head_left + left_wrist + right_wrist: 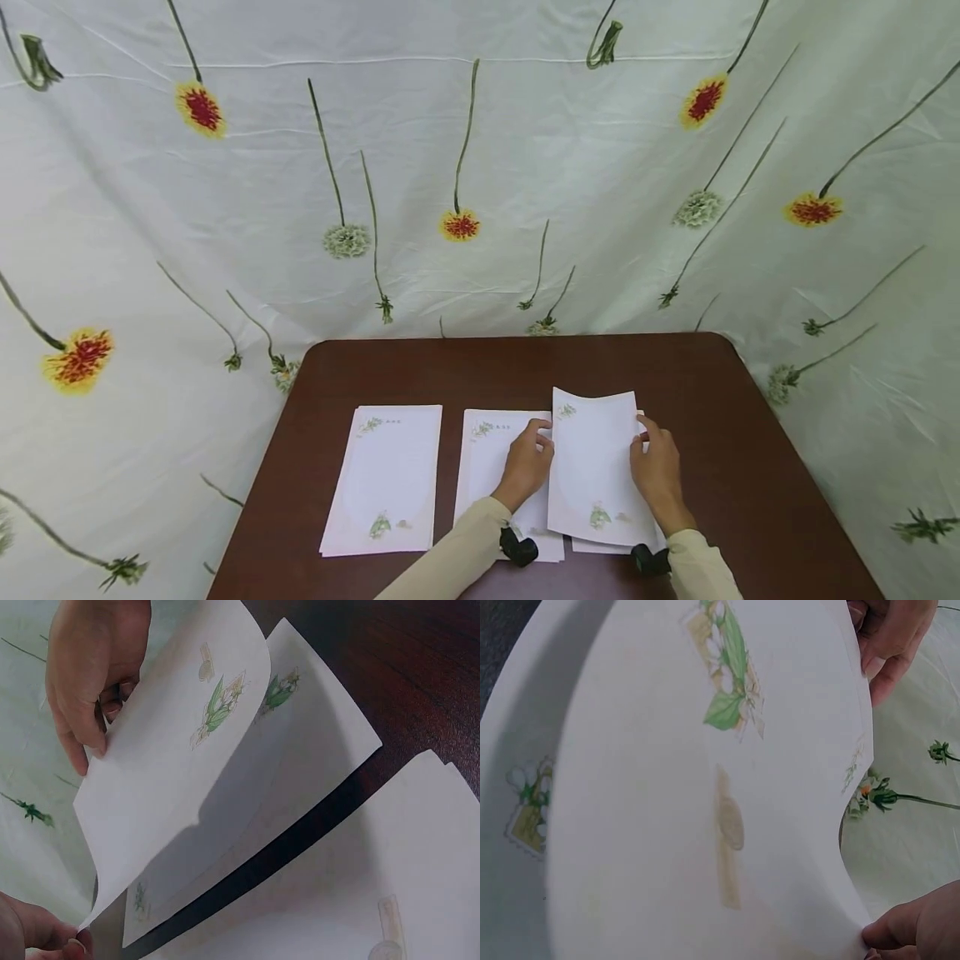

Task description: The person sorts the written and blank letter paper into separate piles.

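A printed sheet of paper (596, 467) with pale green floral sprigs is raised and bowed over the right-hand paper pile (600, 547), most of which it covers. My left hand (528, 463) pinches the sheet's left edge, above the middle pile (480, 479). On the opposite edge, my right hand (658, 471) grips the paper between thumb and fingers. In the left wrist view the pinched corner lies at my left fingertips (75, 946), and the sheet's lower part curls away from the page beneath. The right wrist view shows my right thumb (889, 924) on the paper's edge.
Another pile of matching sheets (382, 483) lies on the left of the dark brown table (480, 371). A pale cloth with printed flowers (405, 133) hangs behind and around the table. A black wrist camera (517, 547) sits on my left wrist.
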### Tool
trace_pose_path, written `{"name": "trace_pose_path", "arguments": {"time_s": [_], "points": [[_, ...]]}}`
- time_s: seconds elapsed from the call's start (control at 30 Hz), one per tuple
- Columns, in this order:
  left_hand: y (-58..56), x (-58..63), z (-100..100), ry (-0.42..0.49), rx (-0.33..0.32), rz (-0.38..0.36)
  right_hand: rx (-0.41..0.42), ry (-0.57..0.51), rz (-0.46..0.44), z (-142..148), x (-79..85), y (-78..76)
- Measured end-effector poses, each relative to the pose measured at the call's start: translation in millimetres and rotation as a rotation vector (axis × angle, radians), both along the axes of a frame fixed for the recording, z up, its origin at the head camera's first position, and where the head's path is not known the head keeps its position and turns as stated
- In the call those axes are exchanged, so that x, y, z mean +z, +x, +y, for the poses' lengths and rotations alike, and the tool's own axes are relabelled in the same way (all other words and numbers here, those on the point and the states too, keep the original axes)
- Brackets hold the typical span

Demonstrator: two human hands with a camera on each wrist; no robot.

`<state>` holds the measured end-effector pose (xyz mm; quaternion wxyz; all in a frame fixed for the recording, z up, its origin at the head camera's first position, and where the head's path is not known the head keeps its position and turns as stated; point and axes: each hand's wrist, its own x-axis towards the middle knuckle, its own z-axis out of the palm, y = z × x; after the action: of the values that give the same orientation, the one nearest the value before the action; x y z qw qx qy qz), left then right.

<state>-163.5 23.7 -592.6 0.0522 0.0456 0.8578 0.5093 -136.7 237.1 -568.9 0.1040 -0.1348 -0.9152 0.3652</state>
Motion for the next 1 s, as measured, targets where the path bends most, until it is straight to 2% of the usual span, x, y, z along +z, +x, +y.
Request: {"name": "trace_pose_path", "arguments": {"time_s": [0.27,0.43,0.77,1.0], "points": [[3.3,-2.7,6.8,0.015,-0.019,0.015,0.006,0.012,-0.009,7.3,-4.7,0.7],[5.8,-4.6,8.9,0.005,-0.026,-0.003,0.002,0.004,-0.031,11.5,-11.9,-1.0],[7.5,-11.5,13.4,-0.057,-0.109,-0.026,-0.007,0.006,-0.083,17.9,-19.4,0.2],[9.5,-9.8,15.2,-0.068,-0.148,-0.027,-0.024,0.01,-0.124,21.9,-23.6,-0.1]]}}
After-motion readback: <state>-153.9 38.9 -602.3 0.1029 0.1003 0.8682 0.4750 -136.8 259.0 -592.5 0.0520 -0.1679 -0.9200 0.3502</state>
